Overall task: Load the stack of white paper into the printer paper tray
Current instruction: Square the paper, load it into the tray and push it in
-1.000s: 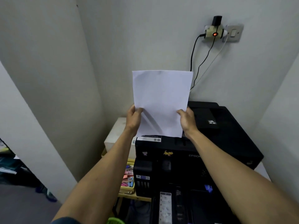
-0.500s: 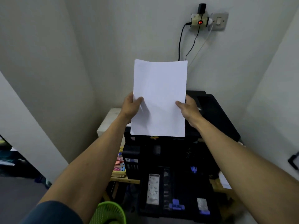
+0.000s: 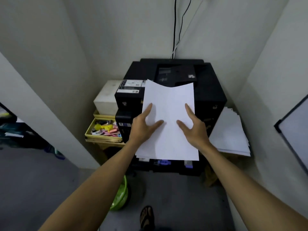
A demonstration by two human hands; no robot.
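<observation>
White paper stack (image 3: 168, 124) lies tilted over the front of the black printer (image 3: 210, 90), its far edge sagging in the middle above the printer's top and its near edge hanging just above the pulled-out paper tray (image 3: 166, 169), whose purple guides peek out beneath it. Whether the sheets already touch the tray cannot be told, since the stack hides most of it. Left hand (image 3: 143, 125) holds the stack at its left edge, with index finger and thumb spread flat on top of the sheets and the other fingers hidden under the paper. Right hand (image 3: 194, 126) holds the right edge in the same mirrored way, index finger and thumb lying on top and the rest out of sight below. Both forearms reach in from the bottom of the view. Just to the right of the printer, a second pile of white sheets (image 3: 230, 132) rests loosely fanned on the surface. To the left stand a white box (image 3: 106, 97) and, in front of it, a yellow tray of small colourful items (image 3: 103, 129). Black cables (image 3: 175, 27) run down the wall behind the printer. On the floor below sit a green basket (image 3: 120, 195) and a sandalled foot (image 3: 146, 217).
</observation>
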